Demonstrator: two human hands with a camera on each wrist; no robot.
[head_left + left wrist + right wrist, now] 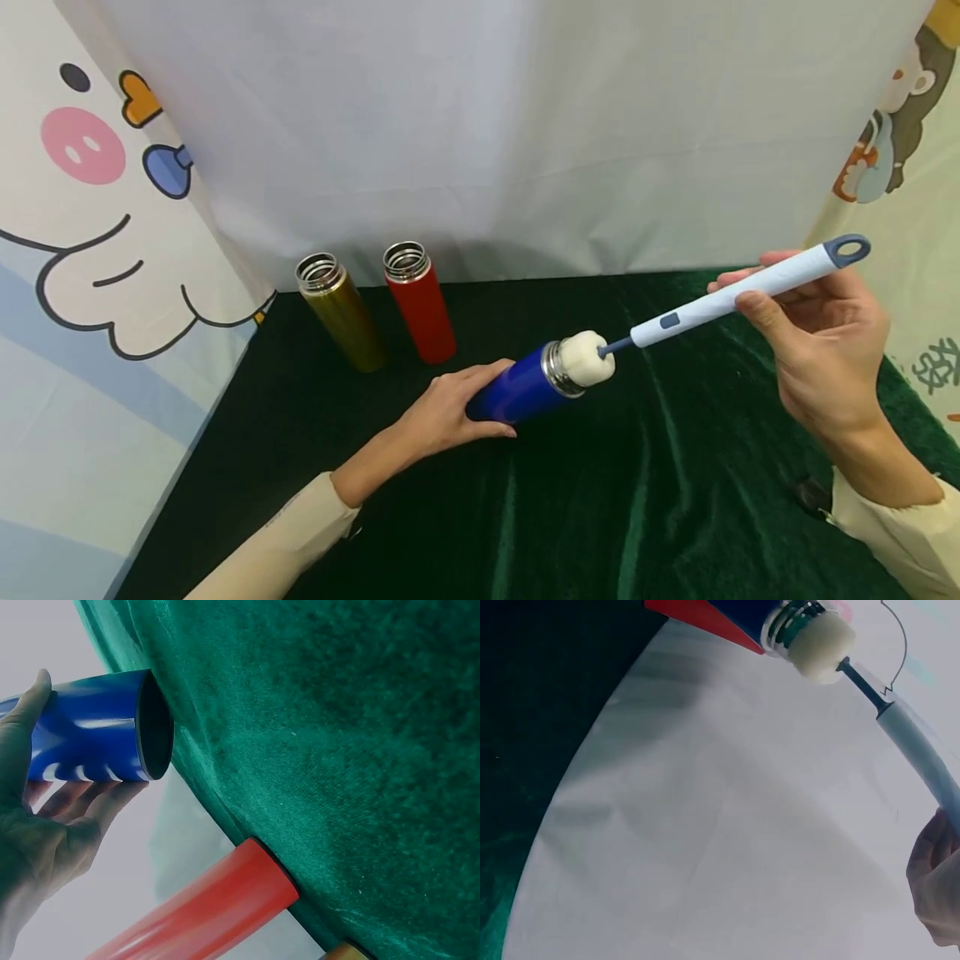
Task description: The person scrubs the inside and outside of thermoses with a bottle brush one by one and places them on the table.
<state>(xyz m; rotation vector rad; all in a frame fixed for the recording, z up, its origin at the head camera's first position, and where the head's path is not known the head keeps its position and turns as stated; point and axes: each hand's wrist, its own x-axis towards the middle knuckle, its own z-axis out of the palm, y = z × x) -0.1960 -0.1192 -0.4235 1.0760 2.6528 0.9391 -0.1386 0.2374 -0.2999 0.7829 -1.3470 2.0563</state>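
While left hand (442, 412) grips blue flask (517, 390), right hand (821, 350) pinches brush (750, 287); sponge tip half hidden

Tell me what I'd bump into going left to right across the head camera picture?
Gold bottle → red bottle → left hand → blue bottle → white sponge head → brush handle → right hand.

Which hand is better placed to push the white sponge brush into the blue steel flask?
Right. The right hand pinches the sponge brush handle, sponge at the blue flask mouth; the left hand steadies the flask.
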